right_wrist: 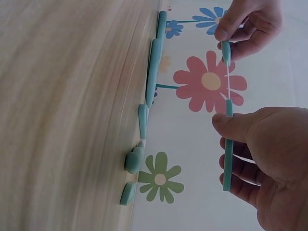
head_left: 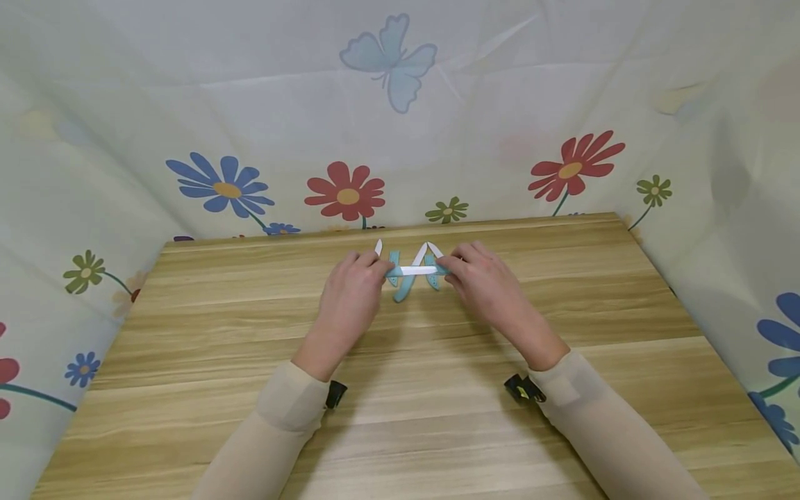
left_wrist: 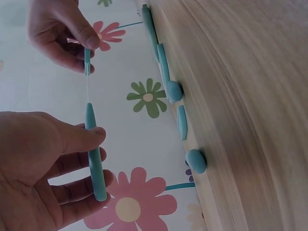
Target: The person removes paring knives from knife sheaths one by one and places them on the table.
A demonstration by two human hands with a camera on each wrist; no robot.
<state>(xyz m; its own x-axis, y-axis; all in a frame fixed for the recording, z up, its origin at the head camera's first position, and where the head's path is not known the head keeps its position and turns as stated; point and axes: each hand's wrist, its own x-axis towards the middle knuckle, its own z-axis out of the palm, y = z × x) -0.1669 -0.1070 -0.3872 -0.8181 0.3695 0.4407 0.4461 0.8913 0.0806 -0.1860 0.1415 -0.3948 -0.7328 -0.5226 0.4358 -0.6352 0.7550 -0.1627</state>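
My left hand [head_left: 353,292] pinches the teal handle [left_wrist: 96,166] of a small knife, level above the table. Its white blade [head_left: 415,271] points right. The flat teal knife sheath [right_wrist: 228,163] is in my right hand [head_left: 484,281], held between thumb and fingers. Sheath and blade are in line at the tip; how far the tip sits inside I cannot tell. On the table beneath lies another knife [head_left: 405,287], slanted, blade pointing away. Two more teal sheaths [head_left: 432,278] lie beside it. White blades show past my left and right hands, their handles mostly hidden.
The wood-grain table [head_left: 425,417] stretches toward me and to both sides. At its far edge hangs a white flowered curtain [head_left: 250,104], which also runs along the left and right sides. Both forearms reach across the front half of the table.
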